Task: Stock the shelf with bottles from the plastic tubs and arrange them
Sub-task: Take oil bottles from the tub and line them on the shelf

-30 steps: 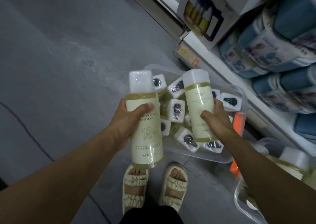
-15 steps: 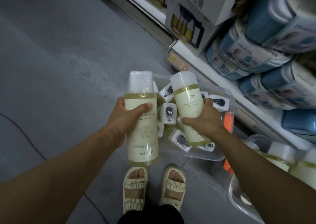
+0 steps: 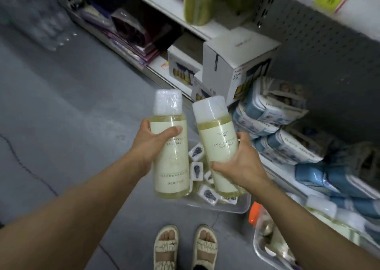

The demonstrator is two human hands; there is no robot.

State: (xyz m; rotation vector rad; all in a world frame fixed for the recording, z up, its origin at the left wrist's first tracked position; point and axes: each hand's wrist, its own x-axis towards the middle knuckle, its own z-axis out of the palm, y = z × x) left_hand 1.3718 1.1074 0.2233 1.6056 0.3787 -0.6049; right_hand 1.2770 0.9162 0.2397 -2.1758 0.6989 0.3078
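The white metal shelving with a grey perforated back panel (image 3: 320, 43) runs along the right, its lower levels already crowded: white printed cartons (image 3: 236, 64) stand on the lower shelf, and blue-and-white wrapped soft packs (image 3: 273, 113) are heaped just beside them. That crowding is what stands in the way, since no open slot for bottles shows on these levels, so the free space probably lies higher or further along.

On the grey concrete floor (image 3: 61, 125) sits a clear plastic tub (image 3: 232, 207), still holding several bottles lying caps-up, directly below the hands. A second clear tub with an orange clip (image 3: 265, 241) is at the lower right edge, blurred.

Each hand is clamped on one tall pale-yellow bottle with a white film-wrapped cap. The left hand (image 3: 152, 144) wraps the left bottle (image 3: 170, 156) at mid-body; the right hand (image 3: 240, 162) grips the right bottle (image 3: 218, 144) lower down. Both are held upright, labels facing the wearer, lifted above the tub and apart from each other, likely so they can go onto the shelf standing and label-forward.
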